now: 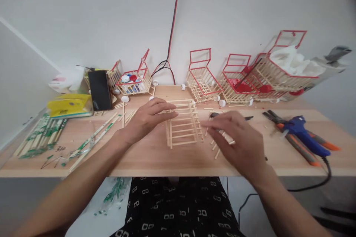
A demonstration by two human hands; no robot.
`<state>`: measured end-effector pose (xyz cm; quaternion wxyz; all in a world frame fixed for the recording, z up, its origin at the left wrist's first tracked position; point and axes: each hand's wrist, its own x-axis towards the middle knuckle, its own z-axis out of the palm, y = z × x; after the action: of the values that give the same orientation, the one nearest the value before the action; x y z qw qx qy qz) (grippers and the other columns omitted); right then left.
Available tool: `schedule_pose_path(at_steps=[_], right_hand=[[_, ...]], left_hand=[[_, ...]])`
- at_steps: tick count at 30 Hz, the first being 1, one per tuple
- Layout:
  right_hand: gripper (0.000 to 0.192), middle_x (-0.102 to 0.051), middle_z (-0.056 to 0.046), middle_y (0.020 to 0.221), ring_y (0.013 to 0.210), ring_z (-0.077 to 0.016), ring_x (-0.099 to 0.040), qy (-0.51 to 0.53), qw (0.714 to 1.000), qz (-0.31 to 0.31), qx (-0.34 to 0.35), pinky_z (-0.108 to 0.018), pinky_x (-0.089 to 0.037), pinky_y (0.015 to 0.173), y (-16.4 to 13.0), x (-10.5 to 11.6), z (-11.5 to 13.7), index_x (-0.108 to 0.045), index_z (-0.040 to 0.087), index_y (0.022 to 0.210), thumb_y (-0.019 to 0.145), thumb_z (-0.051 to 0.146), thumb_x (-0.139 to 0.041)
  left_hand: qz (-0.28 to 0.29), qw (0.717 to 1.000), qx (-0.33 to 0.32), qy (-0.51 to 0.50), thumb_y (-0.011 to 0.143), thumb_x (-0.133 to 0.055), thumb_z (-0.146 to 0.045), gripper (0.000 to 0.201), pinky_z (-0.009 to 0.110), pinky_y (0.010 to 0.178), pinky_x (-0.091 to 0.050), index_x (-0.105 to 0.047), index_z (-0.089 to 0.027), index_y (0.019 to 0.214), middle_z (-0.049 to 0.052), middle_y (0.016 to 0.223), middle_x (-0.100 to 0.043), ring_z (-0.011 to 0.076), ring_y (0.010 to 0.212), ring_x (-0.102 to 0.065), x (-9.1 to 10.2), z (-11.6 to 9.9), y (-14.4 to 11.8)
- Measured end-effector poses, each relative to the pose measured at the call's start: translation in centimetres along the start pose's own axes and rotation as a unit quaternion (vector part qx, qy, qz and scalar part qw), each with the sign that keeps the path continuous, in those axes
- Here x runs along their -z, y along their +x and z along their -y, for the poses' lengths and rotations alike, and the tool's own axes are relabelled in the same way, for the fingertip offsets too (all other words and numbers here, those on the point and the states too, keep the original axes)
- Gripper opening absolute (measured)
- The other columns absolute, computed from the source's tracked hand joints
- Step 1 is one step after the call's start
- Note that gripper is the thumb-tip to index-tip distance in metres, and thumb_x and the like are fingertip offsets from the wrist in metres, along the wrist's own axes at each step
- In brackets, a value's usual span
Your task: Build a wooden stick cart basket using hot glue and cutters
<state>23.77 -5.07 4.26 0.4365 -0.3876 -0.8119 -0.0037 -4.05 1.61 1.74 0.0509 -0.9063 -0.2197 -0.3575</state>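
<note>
A small open frame of pale wooden sticks [183,130] stands on the table in front of me. My left hand [147,117] is at its upper left side, fingers reaching over the edge and holding it. On the right, my right hand [240,142] is close to the frame's right side. Its thumb and fingertips come together in a pinch, somewhat blurred, and I cannot make out what is between them. Loose short sticks [217,152] lie under and beside this hand. A dark tool [214,115] behind it is partly hidden.
Finished stick carts with red handles, such as this cart [204,83], line the wall. Pliers [300,144] and a blue glue gun [302,129] with a cord lie at right. Bagged sticks [44,137], a yellow packet [69,105] and a phone [100,90] are at left.
</note>
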Motion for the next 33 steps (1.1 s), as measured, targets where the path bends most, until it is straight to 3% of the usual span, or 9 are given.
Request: schedule_pose_path(at_steps=[4,9,14,20,33], right_hand=[[0.01,-0.067,-0.002,0.075,0.067,-0.0175,-0.063,0.099,0.992,0.071,-0.045,-0.029,-0.052,0.057,-3.9,-1.4,4.2,-0.07,0.028,0.092,0.091,0.022,-0.063],[0.009,-0.063,0.001,0.067,0.055,-0.0126,-0.058,0.16,0.97,0.137,-0.118,-0.024,-0.048,0.053,-6.2,-3.3,6.3,-0.071,0.025,0.09,0.093,0.025,-0.062],[0.017,-0.067,0.0,0.075,0.065,-0.014,-0.063,0.195,0.946,0.157,-0.204,-0.025,-0.05,0.059,-6.4,-4.4,6.7,-0.073,0.026,0.101,0.095,0.025,-0.057],[0.023,-0.068,-0.001,0.075,0.065,-0.0157,-0.062,0.179,0.956,0.133,-0.188,-0.028,-0.052,0.06,-6.4,-5.7,6.6,-0.072,0.027,0.112,0.095,0.025,-0.055],[0.027,-0.074,-0.003,0.087,0.077,-0.0188,-0.069,0.185,0.958,0.114,-0.186,-0.031,-0.056,0.067,-5.9,-6.4,6.3,-0.071,0.03,0.116,0.095,0.023,-0.054]], left_hand=[[-0.025,0.999,0.005,-0.025,0.098,-0.051,-0.013,0.034,0.039,0.097,-0.051,-0.065,-0.029,0.124,0.006,0.122,-0.07,0.0178,0.112,-0.061,-0.9,0.3,-0.5],[-0.083,0.996,0.012,-0.037,0.095,-0.055,-0.01,0.032,0.038,0.095,-0.051,-0.068,-0.027,0.119,0.007,0.117,-0.072,0.0179,0.108,-0.061,-1.2,0.1,-1.0],[-0.093,0.995,0.025,-0.027,0.095,-0.057,-0.012,0.031,0.038,0.096,-0.05,-0.068,-0.028,0.12,0.006,0.116,-0.073,0.0178,0.109,-0.06,-1.2,-0.1,-1.5],[-0.084,0.996,0.03,-0.018,0.096,-0.055,-0.014,0.03,0.039,0.096,-0.05,-0.068,-0.028,0.119,0.006,0.118,-0.073,0.0184,0.109,-0.059,-1.4,-0.1,-1.9],[-0.084,0.996,0.031,-0.03,0.095,-0.056,-0.012,0.03,0.039,0.096,-0.05,-0.068,-0.027,0.118,0.007,0.118,-0.072,0.019,0.109,-0.057,-1.8,-0.1,-2.1]])
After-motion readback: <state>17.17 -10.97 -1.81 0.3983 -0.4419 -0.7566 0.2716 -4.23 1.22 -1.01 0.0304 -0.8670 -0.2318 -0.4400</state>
